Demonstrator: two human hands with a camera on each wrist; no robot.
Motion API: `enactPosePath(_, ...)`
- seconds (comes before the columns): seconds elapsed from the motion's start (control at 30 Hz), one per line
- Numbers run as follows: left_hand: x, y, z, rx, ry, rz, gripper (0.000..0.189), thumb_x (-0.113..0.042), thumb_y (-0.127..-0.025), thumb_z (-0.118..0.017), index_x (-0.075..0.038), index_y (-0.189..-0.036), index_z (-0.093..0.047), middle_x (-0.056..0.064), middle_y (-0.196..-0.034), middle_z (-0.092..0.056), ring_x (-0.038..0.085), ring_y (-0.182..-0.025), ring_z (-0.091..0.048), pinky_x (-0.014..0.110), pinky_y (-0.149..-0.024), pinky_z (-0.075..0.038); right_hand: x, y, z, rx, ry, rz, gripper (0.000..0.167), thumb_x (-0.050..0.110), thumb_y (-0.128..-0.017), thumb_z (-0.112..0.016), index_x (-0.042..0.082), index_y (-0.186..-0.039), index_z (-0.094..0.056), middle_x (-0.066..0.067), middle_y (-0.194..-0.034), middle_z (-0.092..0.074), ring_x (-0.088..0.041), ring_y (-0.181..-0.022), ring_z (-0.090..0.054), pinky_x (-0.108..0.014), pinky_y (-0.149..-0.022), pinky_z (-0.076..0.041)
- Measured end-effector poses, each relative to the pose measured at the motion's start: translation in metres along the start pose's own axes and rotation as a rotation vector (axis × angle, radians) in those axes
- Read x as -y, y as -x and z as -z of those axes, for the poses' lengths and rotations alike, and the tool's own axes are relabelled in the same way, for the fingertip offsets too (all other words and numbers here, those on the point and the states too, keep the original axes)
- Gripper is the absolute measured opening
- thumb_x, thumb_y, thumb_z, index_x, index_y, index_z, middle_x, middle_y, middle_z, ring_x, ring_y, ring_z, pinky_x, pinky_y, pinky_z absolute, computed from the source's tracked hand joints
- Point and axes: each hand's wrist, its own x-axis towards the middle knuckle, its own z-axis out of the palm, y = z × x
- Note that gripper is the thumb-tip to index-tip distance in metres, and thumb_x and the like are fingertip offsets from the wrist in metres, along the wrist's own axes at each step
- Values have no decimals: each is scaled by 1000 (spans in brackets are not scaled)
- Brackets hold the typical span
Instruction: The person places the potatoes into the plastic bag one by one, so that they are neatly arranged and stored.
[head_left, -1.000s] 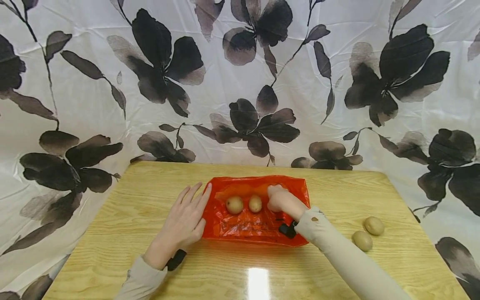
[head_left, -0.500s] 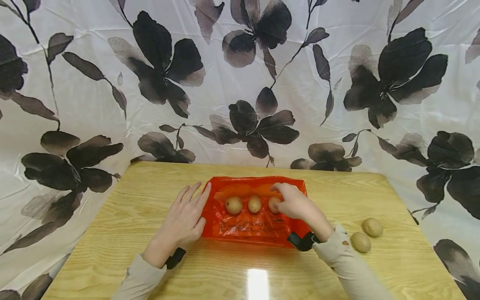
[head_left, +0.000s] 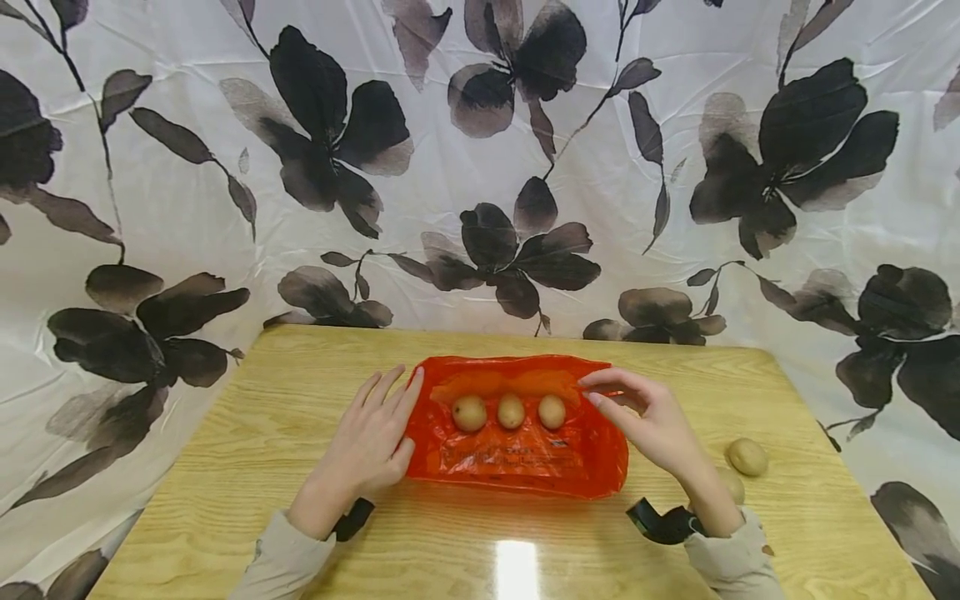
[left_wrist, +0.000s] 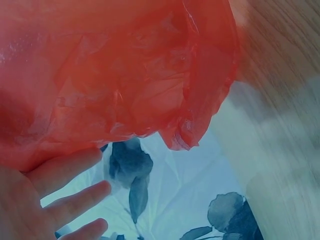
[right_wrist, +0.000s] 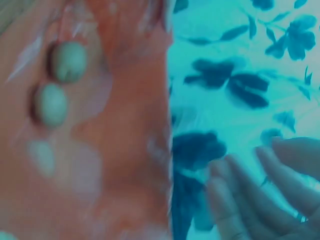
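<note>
A flowered cloth [head_left: 442,179] is hung behind a wooden table [head_left: 258,433]. A red bag [head_left: 602,467] is spread on the table. Its left edge is touched by the left hand [head_left: 367,442], fingers straight and apart. The right hand [head_left: 660,421] is held by the bag's right end, fingers bent, nothing gripped. Three potatoes [head_left: 511,412] are lined up inside; two other potatoes [head_left: 747,457] are seen on the right, one partly hidden.

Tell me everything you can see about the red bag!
The red bag looks like thin, shiny, crinkly plastic with dark printing near its front. It lies spread wide on the wooden table, longer from left to right. Three potatoes sit in a row on it. The left hand touches its left edge; the right hand is at its right end, maybe touching.
</note>
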Motion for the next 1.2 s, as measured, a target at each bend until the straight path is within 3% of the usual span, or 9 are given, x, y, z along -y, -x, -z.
enactPosePath(0.13, 0, 0, -2, -2, 2, 1, 73, -17, -76, -50, 9, -144, -41, 20, -131, -61, 41, -135, -41, 55, -113, -27, -11, 14, 14, -81, -91, 93, 25, -14, -88, -61, -7, -111, -68, -16, -105, -70, -16, -94, -69, -22, -82, -55)
enactPosePath(0.37, 1, 1, -3, 2, 9, 2, 73, -17, -77, -47, 8, -145, -40, 20, -130, -61, 40, -136, -40, 54, -114, -25, -27, 37, 36, -162, -180, 41, 25, -15, -88, -60, -15, -113, -62, -10, -107, -71, -19, -96, -68, -25, -85, -55)
enactPosePath(0.63, 4, -1, -5, -19, 22, -10, 73, -16, -76, -46, 9, -144, -41, 21, -135, -58, 41, -134, -42, 55, -111, -29, -44, 55, 58, -215, -192, 71, 26, -24, -87, -52, -21, -112, -59, -10, -106, -71, -17, -97, -69, -22, -86, -54)
enactPosePath(0.93, 7, -3, -5, -16, 33, -3, 75, -14, -76, -48, 9, -146, -39, 21, -138, -56, 40, -136, -41, 55, -112, -28, -65, 81, 86, -253, -146, -3, 24, -17, -91, -53, -21, -115, -58, -7, -109, -72, -13, -102, -68, -17, -87, -51)
enactPosePath(1.2, 8, -2, -6, -8, 46, -5, 74, -13, -77, -48, 9, -146, -39, 20, -138, -57, 40, -135, -43, 55, -111, -29, -82, 111, 103, -205, 76, -157, 26, -9, -93, -57, -15, -119, -61, 6, -113, -71, -1, -103, -65, -13, -82, -51)
